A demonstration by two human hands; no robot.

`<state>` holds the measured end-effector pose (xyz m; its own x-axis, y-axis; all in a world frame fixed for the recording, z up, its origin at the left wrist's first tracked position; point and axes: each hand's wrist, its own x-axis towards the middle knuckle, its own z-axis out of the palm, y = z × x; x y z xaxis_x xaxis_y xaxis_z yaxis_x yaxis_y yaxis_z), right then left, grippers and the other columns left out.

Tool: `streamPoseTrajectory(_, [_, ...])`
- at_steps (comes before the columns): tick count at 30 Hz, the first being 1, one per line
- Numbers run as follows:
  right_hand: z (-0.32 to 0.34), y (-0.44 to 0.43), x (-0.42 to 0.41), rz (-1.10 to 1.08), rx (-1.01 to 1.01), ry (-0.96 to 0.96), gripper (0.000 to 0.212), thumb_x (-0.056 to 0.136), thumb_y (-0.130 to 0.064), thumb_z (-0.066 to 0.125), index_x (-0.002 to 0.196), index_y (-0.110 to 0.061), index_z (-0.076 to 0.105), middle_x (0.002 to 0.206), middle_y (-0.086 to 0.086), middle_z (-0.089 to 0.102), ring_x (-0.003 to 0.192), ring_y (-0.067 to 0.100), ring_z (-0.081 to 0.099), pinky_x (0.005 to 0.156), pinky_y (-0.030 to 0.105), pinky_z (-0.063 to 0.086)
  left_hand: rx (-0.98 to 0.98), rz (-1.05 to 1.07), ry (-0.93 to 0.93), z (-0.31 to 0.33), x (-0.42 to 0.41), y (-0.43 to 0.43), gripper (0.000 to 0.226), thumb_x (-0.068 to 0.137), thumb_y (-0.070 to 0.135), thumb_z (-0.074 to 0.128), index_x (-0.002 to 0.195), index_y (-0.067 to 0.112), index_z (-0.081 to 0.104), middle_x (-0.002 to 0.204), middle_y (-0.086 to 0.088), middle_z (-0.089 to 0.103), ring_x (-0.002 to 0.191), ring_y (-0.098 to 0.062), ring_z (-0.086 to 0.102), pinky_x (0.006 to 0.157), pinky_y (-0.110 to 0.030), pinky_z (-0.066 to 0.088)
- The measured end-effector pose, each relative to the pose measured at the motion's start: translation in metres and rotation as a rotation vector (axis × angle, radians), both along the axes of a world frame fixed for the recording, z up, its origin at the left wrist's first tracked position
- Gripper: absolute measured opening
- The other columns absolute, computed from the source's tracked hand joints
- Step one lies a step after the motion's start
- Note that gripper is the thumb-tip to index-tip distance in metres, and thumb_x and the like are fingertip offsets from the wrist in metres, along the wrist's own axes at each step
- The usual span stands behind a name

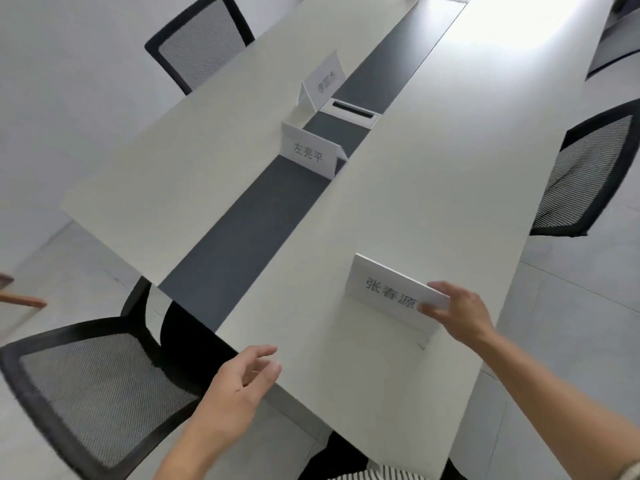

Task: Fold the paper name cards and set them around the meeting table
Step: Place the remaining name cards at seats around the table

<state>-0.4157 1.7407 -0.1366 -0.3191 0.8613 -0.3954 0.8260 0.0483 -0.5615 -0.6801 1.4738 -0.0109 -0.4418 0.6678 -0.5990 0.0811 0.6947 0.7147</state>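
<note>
Three black mesh chairs [100, 393] stand on pale floor tiles [571, 306].

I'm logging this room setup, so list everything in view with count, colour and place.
long white meeting table: one, white, centre
dark grey centre strip: one, grey, along the table
white folded paper name cards: three, white; near card held at right, middle card and far card by the strip
white cable box: one, white, in the strip by the far card
black mesh office chairs: three, black; far left, right, near left
left hand: open, near table edge
right hand: pinches the near card
</note>
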Motion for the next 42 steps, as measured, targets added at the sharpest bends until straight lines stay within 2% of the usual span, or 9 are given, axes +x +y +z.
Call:
streamPoseTrajectory(10, [0.074, 0.008, 0.005, -0.043, 0.128, 0.197, 0.028, 0.065, -0.042, 0.084, 0.091, -0.035, 0.075, 0.075, -0.007, 0.073, 0.069, 0.009, 0.065, 0.064, 0.030, 0.046, 0.083, -0.013, 0.012, 0.007, -0.007, 0.018, 0.029, 0.079, 0.054, 0.063, 0.106, 0.044, 0.063, 0.109, 0.005, 0.070, 0.108, -0.007, 0.063, 0.102, -0.041, 0.046])
streamPoseTrajectory(16, [0.163, 0.000, 0.019, 0.060, -0.197, 0.525, 0.029, 0.062, -0.021, 0.087, 0.086, -0.009, 0.077, 0.086, 0.009, 0.079, 0.082, 0.029, 0.075, 0.074, 0.039, 0.060, 0.291, -0.039, 0.011, 0.026, -0.012, 0.063, 0.063, 0.063, 0.069, 0.061, 0.119, 0.041, 0.057, 0.124, 0.015, 0.061, 0.120, 0.001, 0.052, 0.097, -0.023, 0.040])
streamPoseTrajectory(20, [0.164, -0.024, 0.021, 0.109, -0.425, 0.555, 0.034, 0.062, -0.019, 0.086, 0.089, -0.001, 0.075, 0.092, 0.017, 0.077, 0.087, 0.034, 0.074, 0.074, 0.036, 0.059, 0.340, -0.124, -0.207, 0.029, -0.003, 0.084, 0.089, 0.054, 0.080, 0.065, 0.131, 0.038, 0.050, 0.130, 0.012, 0.062, 0.121, -0.006, 0.056, 0.107, -0.039, 0.039])
streamPoseTrajectory(23, [0.144, -0.044, 0.017, 0.100, -0.541, 0.584, 0.039, 0.061, -0.025, 0.085, 0.090, 0.000, 0.074, 0.094, 0.016, 0.077, 0.087, 0.031, 0.074, 0.072, 0.031, 0.056, 0.286, -0.195, -0.429, 0.022, 0.011, 0.081, 0.073, 0.067, 0.060, 0.068, 0.129, 0.025, 0.051, 0.120, -0.004, 0.069, 0.112, -0.020, 0.065, 0.094, -0.039, 0.047])
streamPoseTrajectory(28, [0.107, -0.057, 0.012, 0.082, -0.642, 0.561, 0.037, 0.070, -0.028, 0.080, 0.095, -0.001, 0.073, 0.098, 0.014, 0.077, 0.089, 0.027, 0.073, 0.074, 0.030, 0.055, 0.163, -0.069, -0.514, -0.005, 0.016, 0.057, 0.065, 0.068, 0.033, 0.074, 0.125, 0.010, 0.052, 0.116, -0.015, 0.070, 0.106, -0.032, 0.067, 0.091, -0.042, 0.053])
streamPoseTrajectory(32, [0.080, -0.043, 0.008, -0.127, -0.292, 0.612, 0.059, 0.057, -0.060, 0.080, 0.092, -0.013, 0.075, 0.080, 0.007, 0.077, 0.072, 0.016, 0.071, 0.065, 0.028, 0.050, 0.090, 0.042, -0.507, -0.015, 0.010, 0.041, 0.065, 0.065, 0.031, 0.075, 0.122, 0.005, 0.055, 0.115, -0.020, 0.070, 0.104, -0.036, 0.067, 0.088, -0.045, 0.052])
streamPoseTrajectory(35, [0.050, -0.018, 0.021, -0.247, 0.043, 0.439, 0.052, 0.067, -0.040, 0.083, 0.114, -0.024, 0.067, 0.102, -0.003, 0.073, 0.097, 0.014, 0.067, 0.079, 0.034, 0.053, 0.084, 0.119, -0.475, -0.017, -0.001, 0.029, 0.065, 0.064, 0.032, 0.075, 0.121, 0.006, 0.057, 0.117, -0.020, 0.069, 0.108, -0.039, 0.064, 0.094, -0.055, 0.047])
streamPoseTrajectory(39, [0.002, -0.008, 0.029, 0.016, -0.127, 0.119, 0.092, 0.061, -0.046, 0.085, 0.140, -0.034, 0.041, 0.138, -0.006, 0.052, 0.128, 0.015, 0.048, 0.104, 0.038, 0.041, 0.082, 0.149, -0.473, -0.015, -0.013, 0.017, 0.064, 0.066, 0.036, 0.072, 0.123, 0.009, 0.059, 0.119, -0.018, 0.068, 0.113, -0.039, 0.062, 0.098, -0.057, 0.045])
streamPoseTrajectory(42, [-0.019, -0.008, 0.023, 0.043, -0.111, 0.071, 0.083, 0.066, -0.044, 0.083, 0.139, -0.032, 0.045, 0.140, -0.004, 0.053, 0.123, 0.019, 0.052, 0.100, 0.033, 0.041, 0.092, 0.169, -0.487, -0.012, -0.015, 0.010, 0.053, 0.074, 0.030, 0.067, 0.123, 0.012, 0.060, 0.120, -0.017, 0.069, 0.109, -0.034, 0.064, 0.097, -0.054, 0.045])
